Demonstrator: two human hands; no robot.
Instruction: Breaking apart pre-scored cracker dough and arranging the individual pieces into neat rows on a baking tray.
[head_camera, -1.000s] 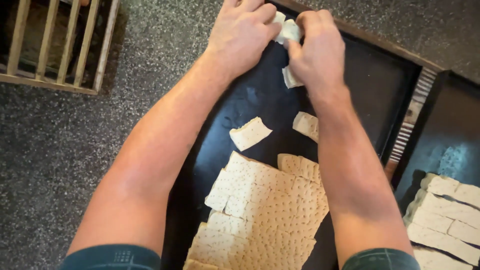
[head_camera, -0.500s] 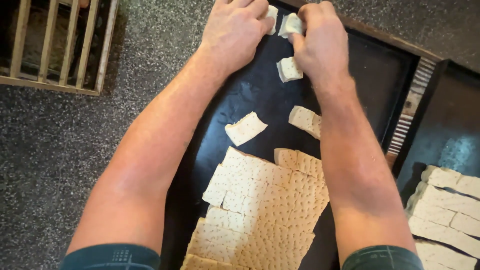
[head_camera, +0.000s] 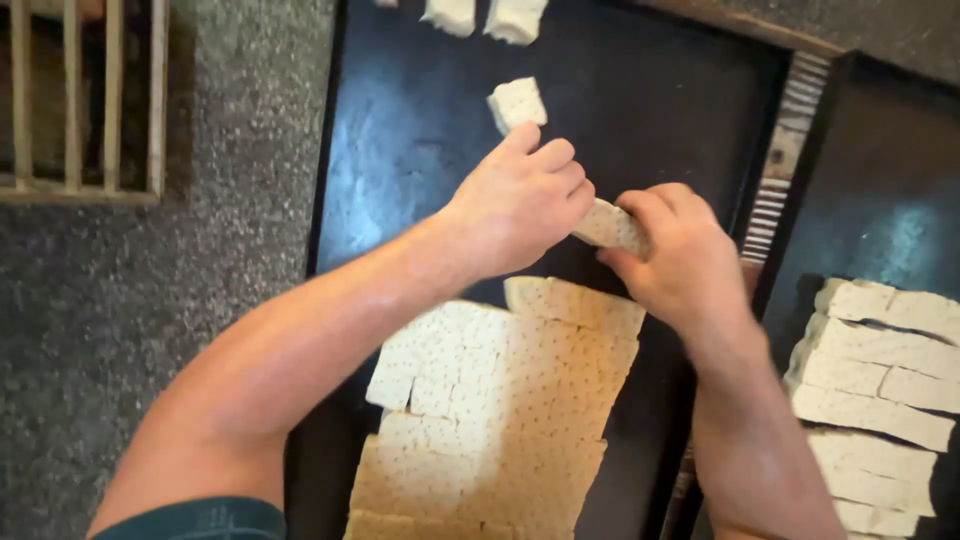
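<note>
Both hands' grip, left hand (head_camera: 520, 205), right hand (head_camera: 680, 255), pinching dotted pale dough piece (head_camera: 607, 225), black tray (head_camera: 660, 110)

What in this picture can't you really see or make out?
- Pale perforated piece, head view: mostly covered by the left hand and right hand.
- Two small pieces: cut off by the top edge.
- Stacked strips on the second tray: cut off at the right edge.
</note>
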